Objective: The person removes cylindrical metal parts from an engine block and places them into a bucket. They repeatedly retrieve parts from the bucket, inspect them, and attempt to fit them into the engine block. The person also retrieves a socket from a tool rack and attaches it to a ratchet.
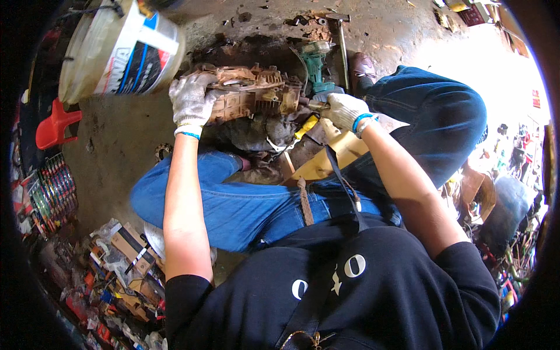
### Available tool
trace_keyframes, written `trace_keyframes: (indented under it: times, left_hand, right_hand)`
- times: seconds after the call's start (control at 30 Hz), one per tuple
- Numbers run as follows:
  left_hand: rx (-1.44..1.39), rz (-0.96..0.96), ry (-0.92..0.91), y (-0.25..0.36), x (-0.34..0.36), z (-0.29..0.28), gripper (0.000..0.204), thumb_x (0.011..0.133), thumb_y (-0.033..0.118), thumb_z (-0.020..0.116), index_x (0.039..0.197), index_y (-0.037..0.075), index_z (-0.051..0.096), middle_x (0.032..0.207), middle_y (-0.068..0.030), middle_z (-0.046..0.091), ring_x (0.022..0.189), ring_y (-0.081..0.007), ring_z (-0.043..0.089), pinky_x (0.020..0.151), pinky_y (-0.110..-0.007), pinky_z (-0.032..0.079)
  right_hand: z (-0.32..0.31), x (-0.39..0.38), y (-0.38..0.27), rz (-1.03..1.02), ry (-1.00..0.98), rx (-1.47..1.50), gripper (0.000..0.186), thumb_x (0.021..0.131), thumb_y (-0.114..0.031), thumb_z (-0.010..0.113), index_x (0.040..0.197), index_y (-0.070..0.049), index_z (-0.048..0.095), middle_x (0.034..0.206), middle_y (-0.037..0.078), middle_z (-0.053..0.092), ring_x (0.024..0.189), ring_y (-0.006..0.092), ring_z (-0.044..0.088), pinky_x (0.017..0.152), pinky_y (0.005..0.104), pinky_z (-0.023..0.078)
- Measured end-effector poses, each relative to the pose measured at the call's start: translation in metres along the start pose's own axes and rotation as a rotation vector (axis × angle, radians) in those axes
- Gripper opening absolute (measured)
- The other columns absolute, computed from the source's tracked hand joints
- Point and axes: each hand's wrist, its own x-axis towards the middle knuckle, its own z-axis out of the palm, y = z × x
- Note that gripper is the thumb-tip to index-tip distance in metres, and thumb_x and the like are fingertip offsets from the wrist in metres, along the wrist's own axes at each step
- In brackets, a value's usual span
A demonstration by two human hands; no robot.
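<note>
A dirt-caked, ribbed metal casing [245, 96], rust-brown and block-shaped, sits in front of me between my legs. My left hand [193, 99], in a soiled light work glove, grips its left end. At its right end, my right hand [346, 109], also gloved, is closed around a short metal rod-like tool [318, 105]; its far tip meets the casing, and the glove covers the rest. Below the casing lie a dark, greasy part [248, 133] and a yellow-handled tool [307, 126]. Just beyond my right hand stands a teal cordless power tool [317, 67].
A hammer [342, 46] lies on the oily floor [251, 23], near small loose parts. A large white bucket [125, 55] is at the far left, by a red plastic stool [57, 124]. Cluttered boxes and packages [125, 256] fill the lower left. My bent legs flank the casing.
</note>
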Motion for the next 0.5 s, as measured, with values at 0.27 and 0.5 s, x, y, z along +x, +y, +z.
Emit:
trace_keyframes:
  times: [0.27,0.5]
  left_hand:
    - [-0.141,-0.223,-0.028,-0.042,-0.016,0.017,0.034,0.072,0.037,0.08,0.101,0.022,0.074,0.106,0.0001,0.071,0.107,-0.0266,0.063,0.099,-0.047,0.039]
    - [-0.187,-0.193,0.103,-0.047,-0.023,0.031,0.033,0.072,0.032,0.08,0.101,0.017,0.072,0.105,-0.0025,0.071,0.107,-0.027,0.063,0.097,-0.043,0.042]
  right_hand:
    - [0.0,0.013,-0.009,0.029,0.075,0.072,0.036,0.09,-0.036,0.064,0.108,-0.005,0.065,0.097,0.022,0.07,0.091,0.0405,0.069,0.076,0.0466,0.055]
    - [0.001,0.022,-0.021,0.016,0.156,0.008,0.033,0.09,-0.035,0.064,0.102,-0.004,0.065,0.097,0.022,0.07,0.094,0.0399,0.067,0.079,0.0481,0.054]
